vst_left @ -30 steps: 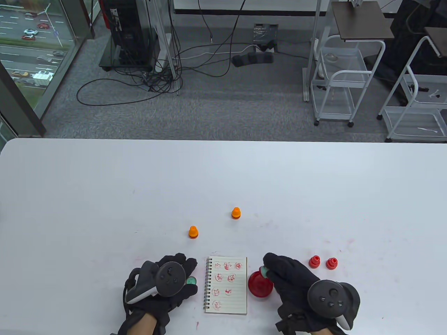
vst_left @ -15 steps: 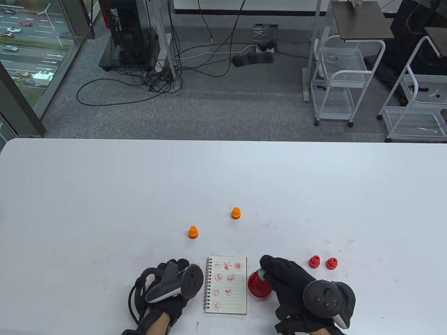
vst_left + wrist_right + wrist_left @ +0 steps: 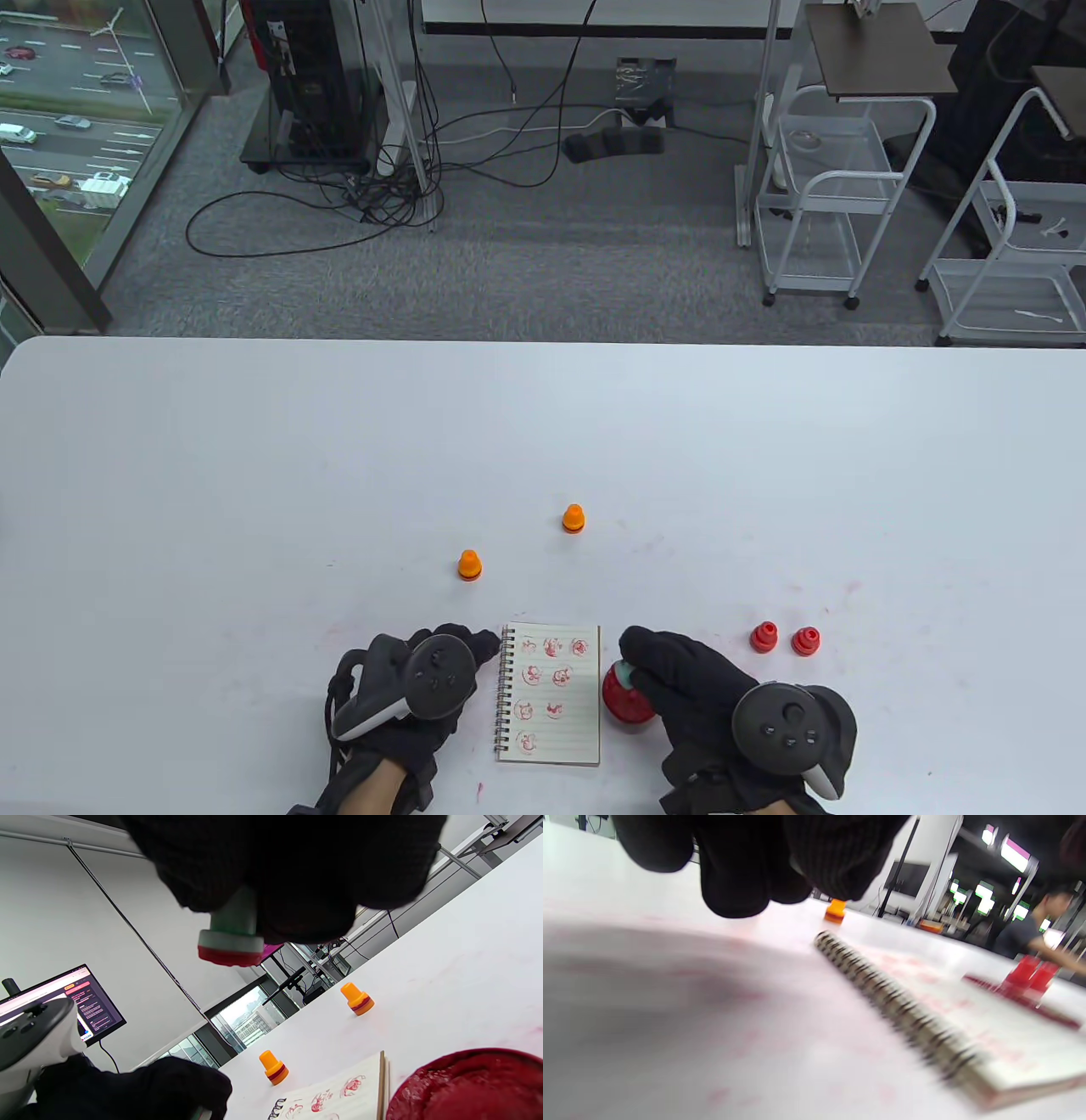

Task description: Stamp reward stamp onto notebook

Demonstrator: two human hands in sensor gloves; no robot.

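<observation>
Compared with one second earlier, the left hand (image 3: 420, 688) has shifted right, its fingers (image 3: 484, 643) now touching the spiral edge of the notebook (image 3: 551, 694); the right hand (image 3: 708, 705) has moved slightly left. The right hand pinches the reward stamp (image 3: 231, 938), green-handled with a red face, which hangs above the red ink pad (image 3: 626, 700) just right of the notebook. Whether the left fingers are curled or straight cannot be told. The notebook lies open on the table (image 3: 254, 475) between both hands, bearing red stamp marks. Two orange stamps (image 3: 469, 565) stand beyond it; two red stamps (image 3: 764, 637) stand further right.
</observation>
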